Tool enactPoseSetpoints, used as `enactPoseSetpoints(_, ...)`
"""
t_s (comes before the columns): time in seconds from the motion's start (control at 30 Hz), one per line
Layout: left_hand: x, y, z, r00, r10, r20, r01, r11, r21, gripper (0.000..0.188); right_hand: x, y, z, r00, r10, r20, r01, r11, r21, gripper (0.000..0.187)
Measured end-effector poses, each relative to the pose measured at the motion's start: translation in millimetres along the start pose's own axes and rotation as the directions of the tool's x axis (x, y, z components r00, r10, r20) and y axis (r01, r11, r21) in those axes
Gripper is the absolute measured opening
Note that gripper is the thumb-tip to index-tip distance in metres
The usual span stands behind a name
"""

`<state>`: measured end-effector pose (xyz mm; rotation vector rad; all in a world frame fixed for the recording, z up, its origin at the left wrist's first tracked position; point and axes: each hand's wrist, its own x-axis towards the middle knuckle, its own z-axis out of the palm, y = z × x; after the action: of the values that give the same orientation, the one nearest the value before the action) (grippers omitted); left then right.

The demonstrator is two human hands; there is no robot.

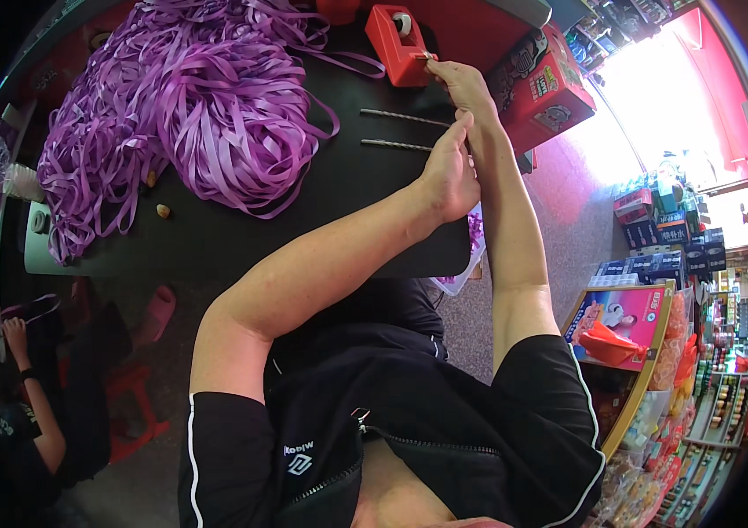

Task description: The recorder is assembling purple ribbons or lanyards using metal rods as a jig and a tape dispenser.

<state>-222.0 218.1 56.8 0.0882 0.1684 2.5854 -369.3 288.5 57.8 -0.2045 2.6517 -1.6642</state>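
Tape dispenser (398,44), red and blocky with a roll of tape on top, stands at the far edge of the dark surface (242,233), and the right hand (462,84) reaches to its near right end, fingertips touching it; whether those fingers pinch anything there cannot be told. By far the largest thing on the surface is a heap of purple ribbon (180,106), loose flat strands piled over the far left half and spilling toward the left edge, with a few strands trailing to the dispenser's left side. A red printed box (545,84) lies off the far right corner, just beyond the right hand. The left hand (448,172) lies at the right edge with its fingers curled and its thumb raised against the right wrist; what it holds, if anything, is hidden. Two thin metal rods (400,117), one parallel to the other, lie between the ribbon heap and the hands, nearer rod ending at the left hand. Two small tan bits (163,210) rest near the ribbon's near side.
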Motion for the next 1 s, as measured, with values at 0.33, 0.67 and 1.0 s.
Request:
enactPoseSetpoints(0.33,-5,2,4,1.0,0.007,-0.012,-0.007,1.0,0.014,0.04,-1,-6,6,1.0,-0.003,-0.03,0.001,0.998,-0.063,0.028)
enactPoseSetpoints(0.67,-2,1,0,0.999,-0.022,-0.04,0.022,1.0,-0.002,0.041,-10,2,2,0.995,-0.013,0.097,0.029,0.986,-0.166,0.028)
enactPoseSetpoints(1.0,3,-6,-8,0.987,0.013,-0.159,-0.001,0.997,0.076,0.056,-90,-32,-79,0.962,-0.079,0.261,0.01,0.967,0.256,0.026)
